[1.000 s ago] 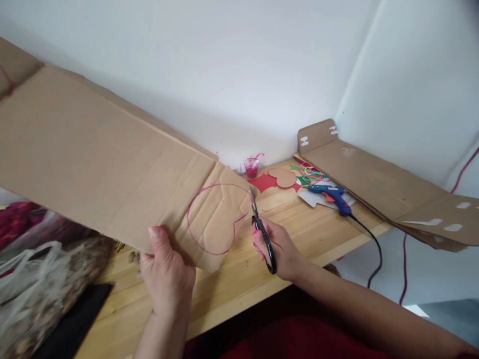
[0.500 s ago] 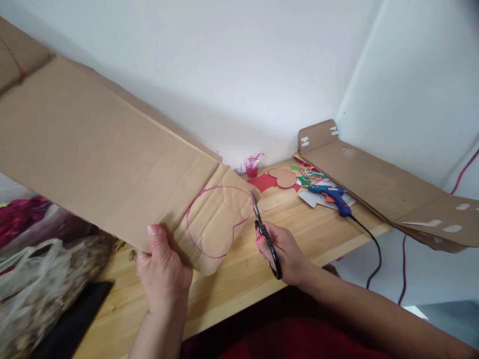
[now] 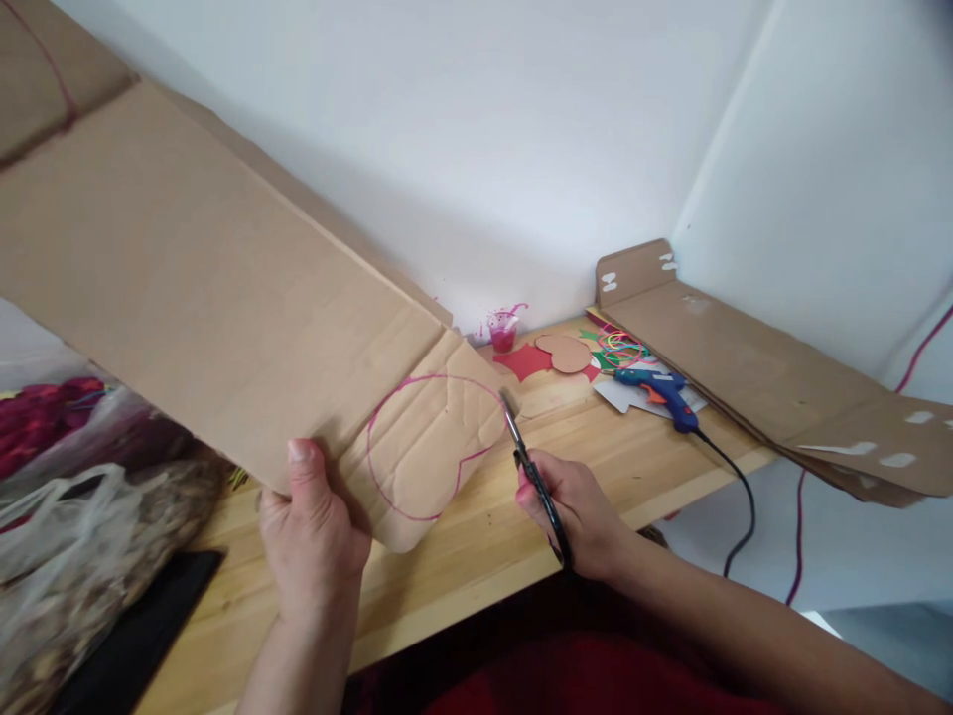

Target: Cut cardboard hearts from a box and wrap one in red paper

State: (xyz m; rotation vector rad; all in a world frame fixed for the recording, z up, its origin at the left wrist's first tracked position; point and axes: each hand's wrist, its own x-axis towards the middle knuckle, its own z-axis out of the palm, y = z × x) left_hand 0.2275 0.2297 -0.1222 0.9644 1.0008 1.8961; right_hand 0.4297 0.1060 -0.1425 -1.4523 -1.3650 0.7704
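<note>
A long folded sheet of cardboard [image 3: 223,268] slants down across the left of the view. My left hand [image 3: 313,536] grips its lower edge, thumb on top and the other fingers hidden beneath. A rounded magenta outline [image 3: 370,452] is drawn on the sheet's right end flap. My right hand [image 3: 573,511] holds black-handled scissors [image 3: 530,462], fingers wrapped around the handles. Their blade tips meet the flap's right edge, close to the drawn line. The blades look nearly closed.
Behind the flap on the wooden table [image 3: 462,566] lie a rounded cardboard cutout [image 3: 564,354], red paper [image 3: 521,361], a blue glue gun [image 3: 662,389] and a pink-stained cup [image 3: 502,331]. Folded cardboard [image 3: 774,367] overhangs the right edge. A plastic bag [image 3: 81,556] sits at left.
The cardboard has tilted more steeply, and its flap has shifted slightly left with my left hand. The scissors and my right hand have moved a little down and right.
</note>
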